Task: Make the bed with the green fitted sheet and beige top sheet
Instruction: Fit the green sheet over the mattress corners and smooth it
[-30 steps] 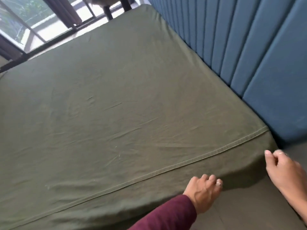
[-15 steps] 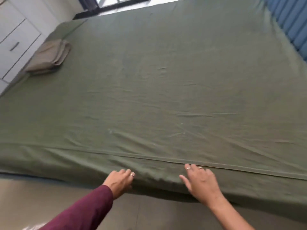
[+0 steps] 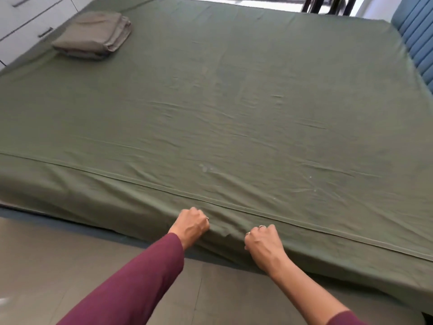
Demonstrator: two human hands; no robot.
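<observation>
Hands at the near side of the mattress: half a second ago the right hand (image 3: 264, 242) lay flat on the green fitted sheet (image 3: 234, 109); now it and the left hand (image 3: 191, 225) are both curled into fists bunching the sheet's side panel — apparently pulling it taut. The beige top sheet (image 3: 93, 35) sits folded at the far-left corner — not yet spread.

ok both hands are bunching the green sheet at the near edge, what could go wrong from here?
1. The left hand and right hand grip the green fitted sheet close together on the side drop; a hard pull there could deepen the creases fanning up from that spot.
2. Tugging may drag the fabric under the folded beige top sheet at the far left corner and shift it toward the edge.
</observation>
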